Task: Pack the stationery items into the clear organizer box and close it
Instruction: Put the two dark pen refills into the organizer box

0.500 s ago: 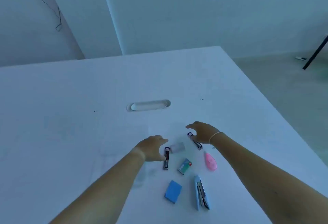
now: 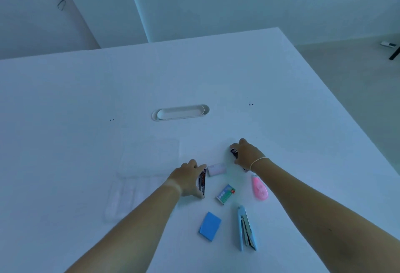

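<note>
Black lead case [image 2: 202, 183] | left hand [image 2: 188, 180] clamped on it | right hand [image 2: 247, 153] gripping another (partly hidden) [image 2: 234, 152]

far table [image 2: 194, 73] – open | near right – stapler [image 2: 246, 228], blue pad [image 2: 210, 226] crowd

no legible text anywhere. small green-and-white box [image 2: 225, 194] on the desk [image 2: 281, 99]: printed panel with a red patch at one corner, lettering too blurred to read. dark slim case [image 2: 202, 183] under the left hand [image 2: 187, 180]: pale label strip along it, unreadable. second dark case [image 2: 234, 152] at the right hand [image 2: 249, 153]: small light mark, unreadable. white eraser [image 2: 216, 169]: faint print at one end, not legible.
</note>
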A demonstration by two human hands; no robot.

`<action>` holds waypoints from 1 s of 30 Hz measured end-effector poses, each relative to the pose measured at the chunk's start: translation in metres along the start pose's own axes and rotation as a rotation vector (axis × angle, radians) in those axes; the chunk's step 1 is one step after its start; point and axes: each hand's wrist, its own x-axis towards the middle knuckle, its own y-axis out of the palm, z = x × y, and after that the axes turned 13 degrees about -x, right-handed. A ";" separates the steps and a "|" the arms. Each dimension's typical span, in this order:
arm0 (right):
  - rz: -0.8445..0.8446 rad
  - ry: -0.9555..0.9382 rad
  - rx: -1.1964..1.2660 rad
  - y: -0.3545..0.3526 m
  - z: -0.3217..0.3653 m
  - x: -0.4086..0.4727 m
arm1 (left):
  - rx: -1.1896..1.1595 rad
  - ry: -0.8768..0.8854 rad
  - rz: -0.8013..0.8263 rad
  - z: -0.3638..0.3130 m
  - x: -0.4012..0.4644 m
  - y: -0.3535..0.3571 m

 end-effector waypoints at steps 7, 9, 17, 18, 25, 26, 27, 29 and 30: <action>-0.059 0.052 0.052 0.002 0.006 0.002 | -0.017 -0.014 -0.016 -0.002 0.003 0.000; -0.056 0.069 0.058 0.002 0.008 0.002 | -0.037 -0.020 -0.030 -0.002 0.003 0.001; -0.009 0.141 0.235 -0.008 0.004 -0.001 | -0.314 -0.027 -0.129 -0.002 0.000 -0.007; -0.024 0.148 0.261 -0.013 0.004 -0.001 | -0.363 -0.030 -0.139 -0.001 -0.001 -0.010; -0.156 0.113 0.431 -0.051 0.021 -0.006 | -0.618 0.014 -0.244 0.009 -0.011 -0.034; -0.164 0.106 0.456 -0.055 0.026 -0.008 | -0.638 0.016 -0.260 0.011 -0.013 -0.039; -0.172 0.095 0.476 -0.059 0.033 -0.011 | -0.655 0.019 -0.279 0.014 -0.018 -0.044; -0.177 0.079 0.524 -0.064 0.042 -0.013 | -0.684 0.022 -0.315 0.019 -0.022 -0.054; -0.181 0.068 0.550 -0.067 0.049 -0.015 | -0.699 0.026 -0.338 0.023 -0.026 -0.060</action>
